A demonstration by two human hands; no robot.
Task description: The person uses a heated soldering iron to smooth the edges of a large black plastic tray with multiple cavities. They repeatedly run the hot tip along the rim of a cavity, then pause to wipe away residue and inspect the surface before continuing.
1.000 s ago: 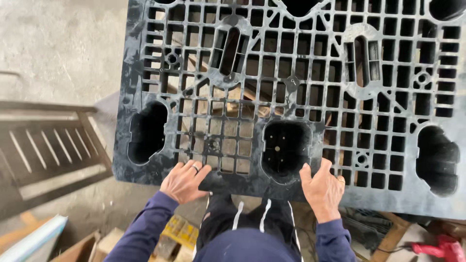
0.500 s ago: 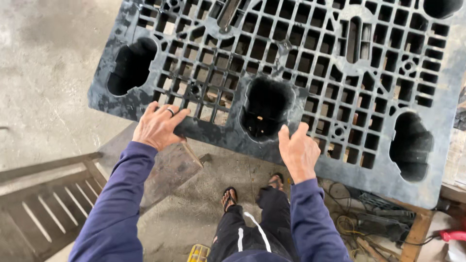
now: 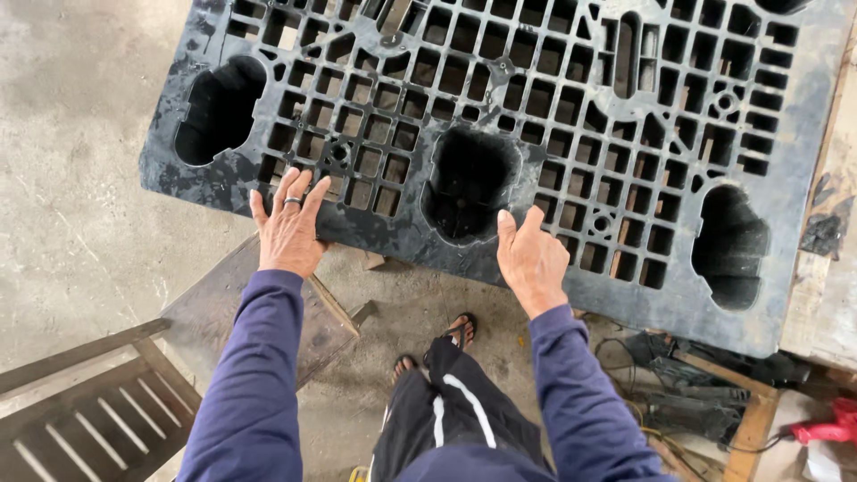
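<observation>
Head view looks straight down past my arms at a black plastic pallet point(image 3: 571, 134), a grid of square cells with 3 large rounded openings along its near side, and it fills the upper part of what I see. I have both hands against its near edge. My left hand point(image 3: 287, 228) lies flat with the fingers point(image 3: 295, 189) spread apart and reaching up over the rim onto the grid, just right of the big opening at the pallet's left corner; a ring sits on 1 finger. My right hand point(image 3: 533, 254) is open too, fingers loosely together and pressed to the solid rim just below and right of the middle opening, thumb out to the left. Neither hand curls round anything; both rest open on the plastic. Both arms wear dark blue sleeves point(image 3: 254, 375). The pallet's right side lies over a worn wooden surface point(image 3: 826, 295), while its left corner hangs over the bare concrete floor point(image 3: 80, 178). Below my left arm a flat brown board point(image 3: 223, 312) rests on the floor, touching a slatted wooden frame point(image 3: 80, 419) at the lower left. Between my arms I see dark trousers with a white stripe point(image 3: 455, 402) and sandalled feet point(image 3: 460, 330). Lower right holds tangled cables and dark tools point(image 3: 687, 393) and a red tool point(image 3: 826, 424) at the edge.
</observation>
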